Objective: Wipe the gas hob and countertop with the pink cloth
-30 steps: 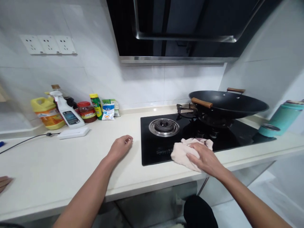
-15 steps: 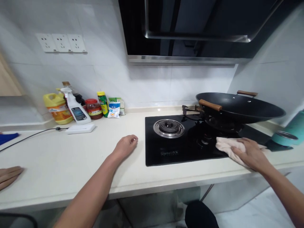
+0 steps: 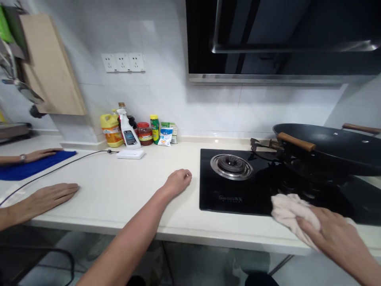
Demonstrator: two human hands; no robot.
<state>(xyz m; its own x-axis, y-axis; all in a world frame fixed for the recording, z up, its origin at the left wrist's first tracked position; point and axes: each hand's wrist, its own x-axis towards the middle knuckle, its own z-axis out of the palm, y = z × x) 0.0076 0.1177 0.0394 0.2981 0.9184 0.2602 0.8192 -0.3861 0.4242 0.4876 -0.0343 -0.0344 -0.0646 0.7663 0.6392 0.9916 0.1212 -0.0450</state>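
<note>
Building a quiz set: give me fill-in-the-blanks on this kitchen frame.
1. The right hand presses a ___ onto the hob.
2. The left hand rests on the ___, holding nothing.
3. The wok sits on the hob's ___ burner.
4. A co-worker's hand lies on a ___ cloth.

Missing: cloth; counter; right; blue

Pale lettering is printed on the front edge of the black glass hob [image 3: 238,198], below the left burner, but it is too blurred to be read. The labels on the bottles and packets by the wall cannot be read either.
</note>
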